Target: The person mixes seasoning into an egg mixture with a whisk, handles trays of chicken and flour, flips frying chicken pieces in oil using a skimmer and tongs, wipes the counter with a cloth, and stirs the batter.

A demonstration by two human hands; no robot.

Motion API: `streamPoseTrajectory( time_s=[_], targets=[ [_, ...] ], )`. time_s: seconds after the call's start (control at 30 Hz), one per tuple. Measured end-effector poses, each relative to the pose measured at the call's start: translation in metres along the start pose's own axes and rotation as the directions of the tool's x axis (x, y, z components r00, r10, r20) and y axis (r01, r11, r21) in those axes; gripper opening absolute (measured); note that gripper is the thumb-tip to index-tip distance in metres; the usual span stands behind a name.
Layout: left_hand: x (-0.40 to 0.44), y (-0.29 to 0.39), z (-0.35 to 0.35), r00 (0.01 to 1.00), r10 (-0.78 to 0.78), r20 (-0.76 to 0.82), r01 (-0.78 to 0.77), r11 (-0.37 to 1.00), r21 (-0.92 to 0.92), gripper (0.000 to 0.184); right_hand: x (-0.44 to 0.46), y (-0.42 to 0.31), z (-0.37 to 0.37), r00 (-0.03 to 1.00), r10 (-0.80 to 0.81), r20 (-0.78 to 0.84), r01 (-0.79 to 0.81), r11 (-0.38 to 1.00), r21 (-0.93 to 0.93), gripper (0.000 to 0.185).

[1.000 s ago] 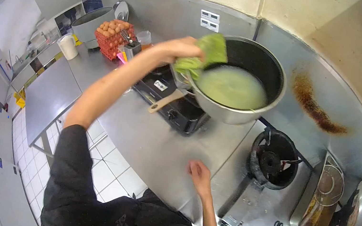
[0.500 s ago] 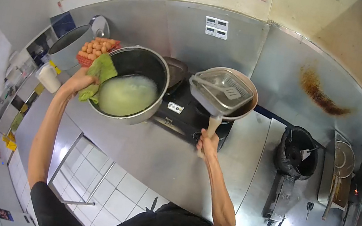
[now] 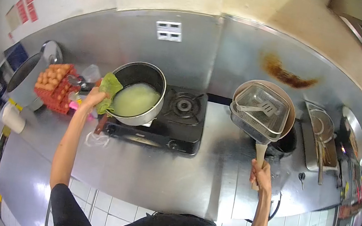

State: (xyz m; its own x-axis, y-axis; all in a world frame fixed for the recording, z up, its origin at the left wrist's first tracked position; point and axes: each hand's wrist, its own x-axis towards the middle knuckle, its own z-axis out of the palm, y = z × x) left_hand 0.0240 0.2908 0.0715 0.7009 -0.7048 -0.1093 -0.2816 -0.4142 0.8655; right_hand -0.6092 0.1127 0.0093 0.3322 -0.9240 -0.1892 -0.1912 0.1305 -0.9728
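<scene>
My left hand (image 3: 96, 96) is closed on a green cloth (image 3: 109, 93), pressed against the left rim of a large pot (image 3: 155, 108). Cloudy yellowish liquid (image 3: 137, 100) lies inside the pot, which is over the left side of a black two-burner stove (image 3: 161, 139). Whether it rests on the stove is hidden. My right hand (image 3: 261, 173) is wrapped round the pale handle of a frying pan (image 3: 292, 108). Stacked in the pan are a perforated metal tray (image 3: 254, 94) and a slotted spatula (image 3: 264, 108). The pan is over a single black burner (image 3: 283, 148), partly covering it.
Red trays of eggs (image 3: 52, 85) and a large grey pot (image 3: 25, 78) stand at the left. A white container (image 3: 13, 117) is nearer the front. To the right, a metal tray (image 3: 321, 142) holds a strainer, with scissors (image 3: 301, 179) nearby. A steel backsplash (image 3: 193, 42) runs behind.
My right hand has carried the frying pan rightward from the two-burner stove, uncovering its right burner. The large pot has shifted onto the stove's left side. The view has turned right.
</scene>
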Motion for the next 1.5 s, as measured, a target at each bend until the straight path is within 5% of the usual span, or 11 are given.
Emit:
streamPoseTrajectory(
  time_s=[0.37, 0.6, 0.77, 0.8, 0.97, 1.07, 1.13, 1.2, 1.27, 1.4, 1.5],
  targets=[
    [0.085, 0.026, 0.199, 0.989, -0.051, 0.139, 0.088, 0.957, -0.276, 0.023, 0.041, 0.044, -0.144, 0.985, 0.070, -0.155, -0.043, 0.985, 0.168, 0.025],
    [0.106, 0.008, 0.250, 0.980, -0.179, 0.088, 0.196, 0.947, -0.255, 0.024, 0.041, 0.077, -0.185, 0.991, 0.134, 0.006, -0.132, 0.969, 0.210, 0.020],
    [0.106, 0.003, 0.242, 0.976, -0.203, -0.074, 0.196, 0.976, -0.096, 0.050, 0.048, 0.083, -0.179, 0.974, 0.191, 0.126, -0.225, 0.893, 0.389, 0.020],
    [0.106, -0.004, 0.236, 0.956, -0.105, -0.274, 0.115, 0.993, 0.020, 0.051, 0.049, 0.081, -0.173, 0.981, 0.170, 0.096, -0.193, 0.912, 0.362, 0.018],
    [-0.031, 0.072, 0.259, 0.645, 0.273, -0.713, 0.051, 0.916, 0.397, 0.057, 0.053, 0.090, -0.163, 0.993, 0.121, -0.009, -0.109, 0.924, 0.365, 0.017],
    [-0.127, 0.094, 0.310, 0.719, 0.377, -0.584, -0.330, 0.925, 0.191, 0.042, 0.058, 0.091, -0.164, 0.990, 0.140, 0.011, -0.134, 0.921, 0.366, 0.019],
    [-0.153, 0.048, 0.343, 0.837, 0.160, -0.524, -0.106, 0.986, 0.132, 0.044, 0.055, 0.095, -0.166, 0.988, 0.155, 0.026, -0.153, 0.921, 0.359, 0.020],
    [-0.174, 0.037, 0.386, 0.977, 0.109, -0.182, -0.044, 0.942, 0.332, 0.047, 0.053, 0.094, -0.167, 0.981, 0.194, 0.019, -0.186, 0.904, 0.385, 0.025],
    [-0.173, 0.028, 0.427, 0.982, 0.143, 0.125, -0.184, 0.877, 0.443, 0.047, 0.046, 0.099, -0.170, 0.983, 0.178, 0.042, -0.181, 0.909, 0.374, 0.030],
    [-0.167, 0.139, 0.506, 0.907, 0.360, 0.217, -0.389, 0.915, 0.109, 0.059, 0.035, 0.113, -0.179, 0.986, 0.160, 0.038, -0.162, 0.910, 0.382, 0.040],
    [-0.141, 0.231, 0.550, 0.911, 0.219, 0.349, -0.183, 0.974, -0.133, 0.060, 0.018, 0.119, -0.184, 0.980, 0.104, -0.169, -0.039, 0.936, 0.350, 0.032]
  ],
)
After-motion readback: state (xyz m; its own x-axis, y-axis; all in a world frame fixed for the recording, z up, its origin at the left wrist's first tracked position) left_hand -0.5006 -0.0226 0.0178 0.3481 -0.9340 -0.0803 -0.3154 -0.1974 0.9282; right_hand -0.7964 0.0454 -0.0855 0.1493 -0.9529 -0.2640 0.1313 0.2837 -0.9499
